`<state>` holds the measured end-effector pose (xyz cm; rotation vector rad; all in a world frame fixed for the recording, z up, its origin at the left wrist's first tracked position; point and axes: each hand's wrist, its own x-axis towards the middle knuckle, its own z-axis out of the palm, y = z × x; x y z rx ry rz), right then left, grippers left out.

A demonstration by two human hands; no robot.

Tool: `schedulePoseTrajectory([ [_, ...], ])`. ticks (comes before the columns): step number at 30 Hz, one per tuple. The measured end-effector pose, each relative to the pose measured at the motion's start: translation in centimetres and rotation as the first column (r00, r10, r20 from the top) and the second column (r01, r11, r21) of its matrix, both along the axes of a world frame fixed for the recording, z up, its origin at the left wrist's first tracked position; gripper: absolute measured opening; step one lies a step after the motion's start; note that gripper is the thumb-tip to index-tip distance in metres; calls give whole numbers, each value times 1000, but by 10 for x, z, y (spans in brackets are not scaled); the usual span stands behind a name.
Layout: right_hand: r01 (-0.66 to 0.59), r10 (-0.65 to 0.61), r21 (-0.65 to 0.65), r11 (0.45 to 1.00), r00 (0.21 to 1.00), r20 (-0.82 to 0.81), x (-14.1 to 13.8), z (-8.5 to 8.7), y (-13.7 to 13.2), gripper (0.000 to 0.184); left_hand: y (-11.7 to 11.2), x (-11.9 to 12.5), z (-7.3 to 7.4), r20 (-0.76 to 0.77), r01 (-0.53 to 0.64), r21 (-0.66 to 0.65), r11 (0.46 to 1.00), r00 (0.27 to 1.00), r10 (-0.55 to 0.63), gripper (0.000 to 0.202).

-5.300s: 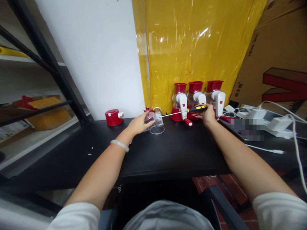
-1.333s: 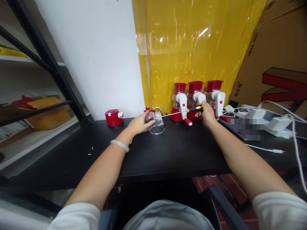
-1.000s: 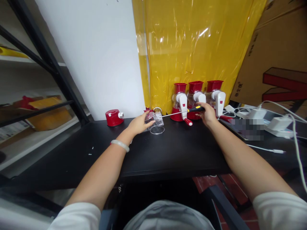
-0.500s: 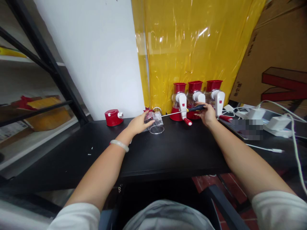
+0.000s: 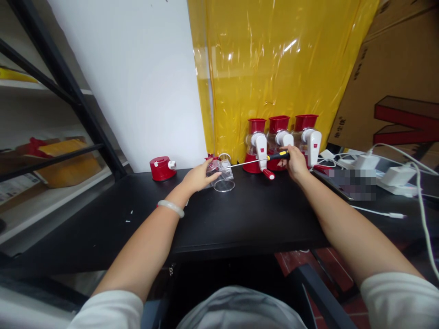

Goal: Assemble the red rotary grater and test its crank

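My left hand (image 5: 200, 177) is closed round the left side of a clear plastic grater body (image 5: 224, 176), which lies on the black table. Against that body's right side rests the tip of a long screwdriver (image 5: 278, 156) with a black and yellow handle. My right hand (image 5: 295, 161) grips the handle's end, holding the shaft nearly level. Just behind the screwdriver stand three red and white rotary graters (image 5: 257, 141) with crank handles. A red base (image 5: 163, 168) with a white knob sits to the left of my left hand.
White chargers (image 5: 398, 175) and cables crowd the right of the table (image 5: 247, 219), beside a dark phone (image 5: 338, 183). A cardboard box (image 5: 394, 77) and yellow wrapping (image 5: 274, 68) rise behind. A black-framed shelf (image 5: 51, 192) stands at left.
My right hand's fingers have shifted on the screwdriver handle, and the handle has turned so that more yellow shows. My left hand and the clear body stay in place.
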<state>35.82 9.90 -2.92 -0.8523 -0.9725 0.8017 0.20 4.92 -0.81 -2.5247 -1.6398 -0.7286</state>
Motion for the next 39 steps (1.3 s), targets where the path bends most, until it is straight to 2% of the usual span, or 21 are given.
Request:
schedulePoseTrajectory([
  [3, -42, 37, -60, 997, 996, -77, 0, 2, -2, 30, 1, 0, 0, -4, -4, -2, 1000, 1000, 4, 77],
  [6, -79, 73, -51, 996, 990, -124, 1, 3, -4, 28, 0, 0, 0, -4, -4, 5, 1000, 1000, 4, 77],
  [11, -37, 36, -29, 999, 998, -51, 1, 1, -2, 20, -1, 0, 1, -7, -8, 4, 1000, 1000, 8, 78],
  [14, -14, 14, -11, 1000, 1000, 1, 0, 0, -1, 24, -1, 0, 0, -9, -13, 4, 1000, 1000, 13, 79],
  [18, -38, 34, -68, 997, 997, -69, -1, 1, -3, 31, 0, 0, 0, -8, -4, 8, 1000, 1000, 4, 78],
  [21, -73, 67, -62, 995, 993, -98, 0, 2, -3, 29, 0, 0, 0, -7, 0, 7, 1000, 1000, 0, 77],
  [26, -31, 30, -43, 999, 999, -27, 2, 0, -2, 23, 0, 0, -1, -8, 4, 15, 1000, 1000, -4, 77],
  [32, 31, -34, 40, 999, 995, 94, 3, -4, 2, 37, 1, -1, -1, -10, 1, 12, 1000, 1000, 0, 77],
  [34, 60, -62, 23, 998, 992, 108, 2, -3, 2, 41, 0, 0, 0, -8, 3, 9, 1000, 1000, -2, 77],
  [36, 52, -50, -39, 998, 997, 62, 2, -2, 1, 43, -1, 0, 1, -2, 4, 5, 1000, 1000, -4, 76],
  [39, -44, 39, -91, 995, 998, -58, 2, 1, -1, 44, -2, 1, 2, 1, 2, 1, 1000, 1000, -2, 75],
])
